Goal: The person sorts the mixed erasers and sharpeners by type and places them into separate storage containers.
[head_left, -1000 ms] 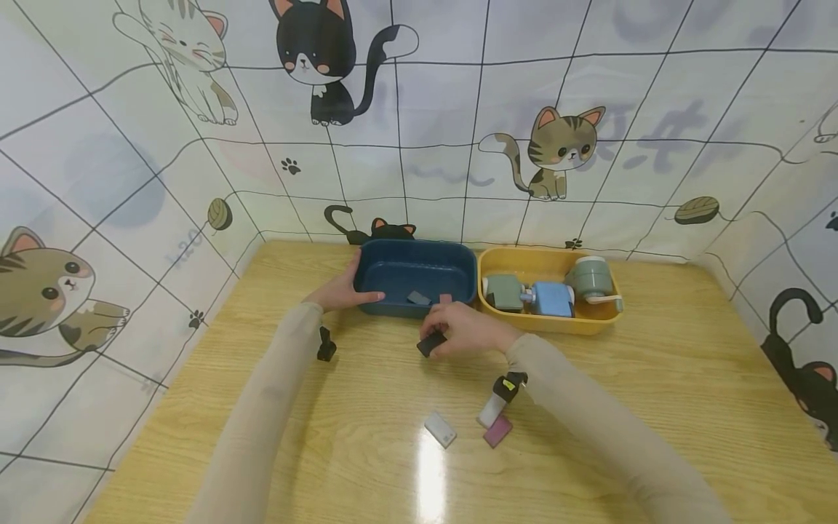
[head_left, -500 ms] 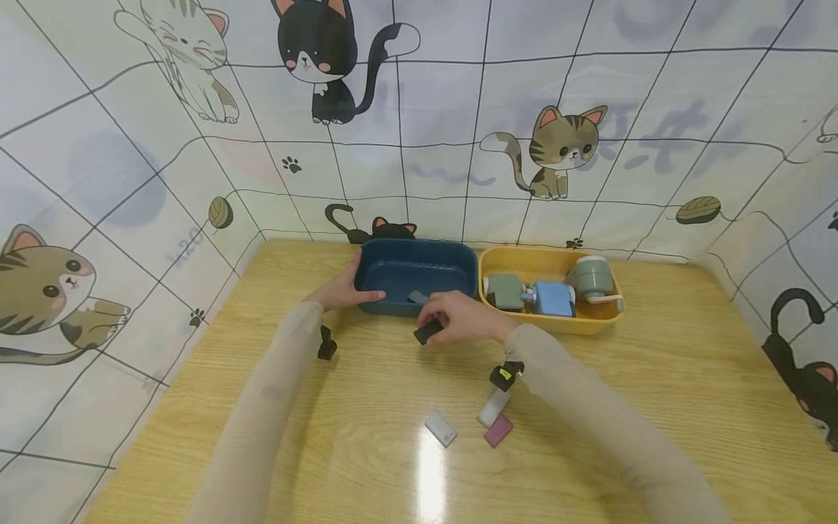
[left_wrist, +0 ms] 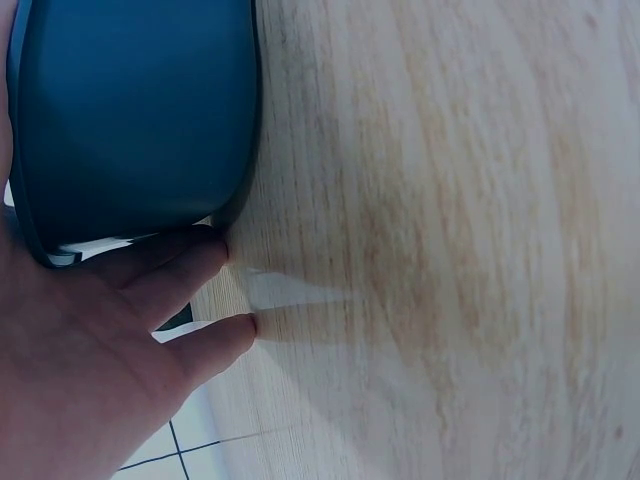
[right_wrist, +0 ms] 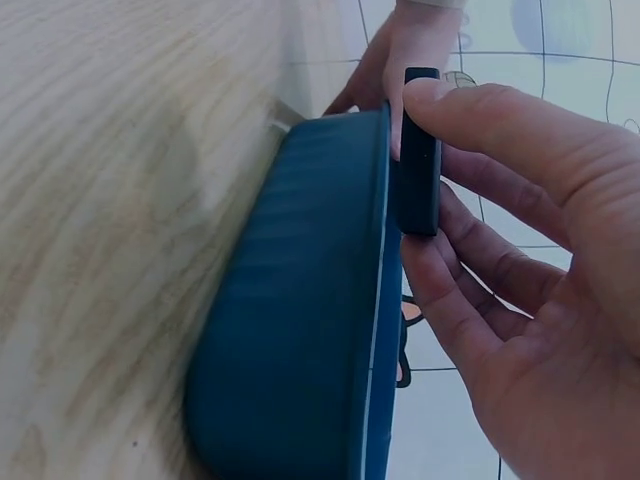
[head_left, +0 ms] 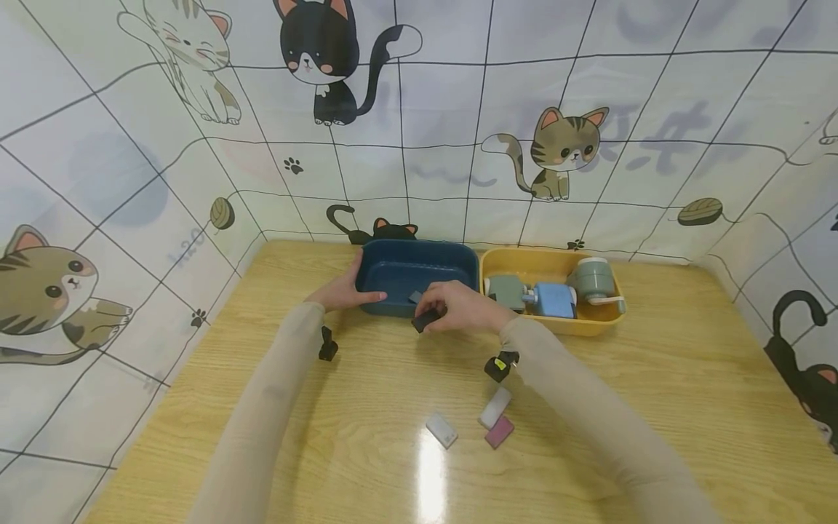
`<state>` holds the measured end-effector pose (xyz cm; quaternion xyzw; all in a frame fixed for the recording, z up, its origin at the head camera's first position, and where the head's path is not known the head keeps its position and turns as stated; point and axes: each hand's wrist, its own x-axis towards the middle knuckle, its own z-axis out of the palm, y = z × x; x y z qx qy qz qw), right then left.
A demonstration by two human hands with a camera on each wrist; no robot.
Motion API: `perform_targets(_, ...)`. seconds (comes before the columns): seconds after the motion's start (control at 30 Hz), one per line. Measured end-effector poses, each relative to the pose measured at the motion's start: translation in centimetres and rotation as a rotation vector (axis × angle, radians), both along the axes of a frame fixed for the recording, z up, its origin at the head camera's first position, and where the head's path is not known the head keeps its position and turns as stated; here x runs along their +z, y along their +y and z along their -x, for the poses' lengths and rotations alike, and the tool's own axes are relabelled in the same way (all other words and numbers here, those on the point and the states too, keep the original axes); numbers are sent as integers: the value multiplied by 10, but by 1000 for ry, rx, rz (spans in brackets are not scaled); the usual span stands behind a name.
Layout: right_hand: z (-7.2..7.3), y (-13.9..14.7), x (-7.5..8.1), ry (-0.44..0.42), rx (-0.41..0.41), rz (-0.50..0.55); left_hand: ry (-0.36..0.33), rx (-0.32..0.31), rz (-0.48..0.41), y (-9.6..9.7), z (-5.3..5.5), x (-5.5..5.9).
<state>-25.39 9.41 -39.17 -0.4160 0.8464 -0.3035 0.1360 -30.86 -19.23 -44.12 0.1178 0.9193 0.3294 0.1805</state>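
In the head view my right hand (head_left: 456,306) pinches a small black rectangular block (head_left: 426,320) in front of the dark blue plastic bin (head_left: 373,308). The right wrist view shows this black block (right_wrist: 421,155) on end between thumb and fingertips, right at the bin's rim. My left hand (head_left: 340,291) rests against the bin's left end, thumb along its front. Straight, spread fingers (left_wrist: 180,280) touch the outer wall in the left wrist view. A grey block (head_left: 415,297) lies inside the bin, partly covered by the right hand.
A yellow bin (head_left: 589,327) stands right beside the blue one, holding green (head_left: 507,291), blue (head_left: 555,299) and grey-green (head_left: 594,281) toy-like pieces. Two white blocks, a nearer one (head_left: 441,430) and another (head_left: 495,407) touching a pink block (head_left: 500,432), lie on the wooden table.
My right hand has risen a little toward the blue bin's front rim with the black block, now covering a pink piece seen there before. The left hand has stayed in place.
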Motion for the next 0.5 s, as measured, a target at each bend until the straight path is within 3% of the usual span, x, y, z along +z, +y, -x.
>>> perform_targets(0.2, 7, 0, 6, 9, -8, -3, 0, -25, -54, -1, 0, -1)
perform_targets(0.5, 16, -2, 9, 26, -13, -1, 11, -37, -59, -2, 0, -2)
